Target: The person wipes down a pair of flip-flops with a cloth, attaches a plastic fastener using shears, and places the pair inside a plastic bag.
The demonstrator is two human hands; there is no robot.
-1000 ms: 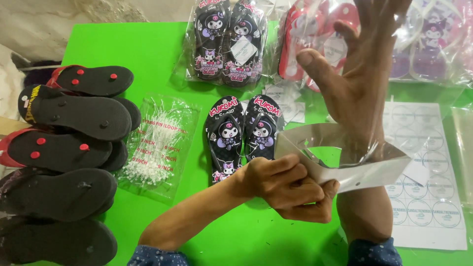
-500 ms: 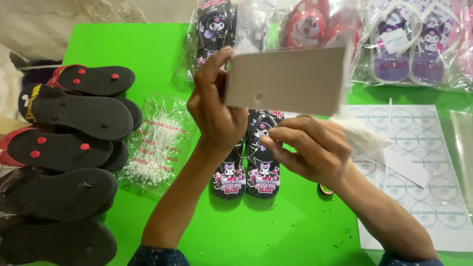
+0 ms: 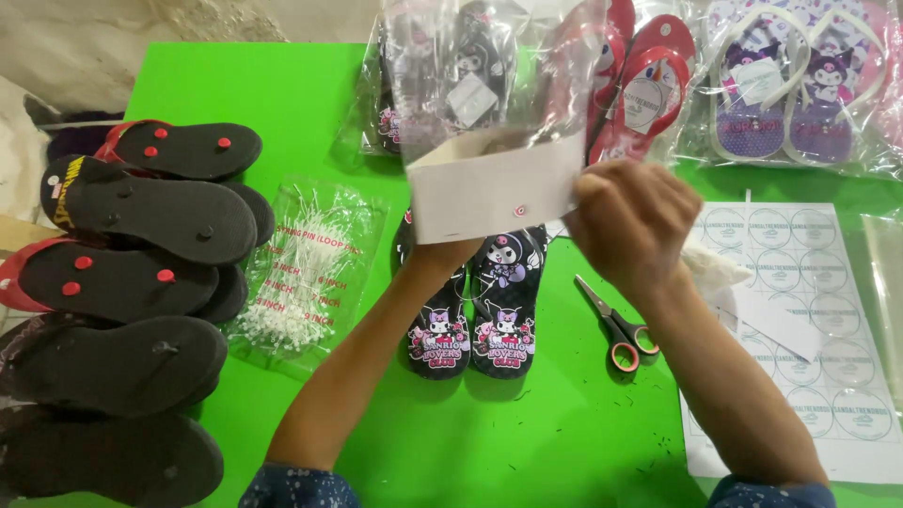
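Since the earlier frame the clear plastic bag [image 3: 499, 103] with its white card header [image 3: 491, 193] had dropped lower over the black cartoon-print flip-flops [image 3: 475, 301]. The right hand [image 3: 632, 221] pinched the header's right edge; the left hand [image 3: 442, 252] was mostly hidden behind it, probably gripping. The bag could slip sideways or crease, and the scissors [image 3: 616, 327] right of the flip-flops might snag it.

L hand is hidden behind the white card [image 3: 491, 193] of the clear plastic bag [image 3: 494, 71], so its grip can't be read. R hand [image 3: 632, 224] is motion-blurred. Bag blurs the packed slippers behind. Black sandal stack [image 3: 122, 282] is cut off at the left edge.
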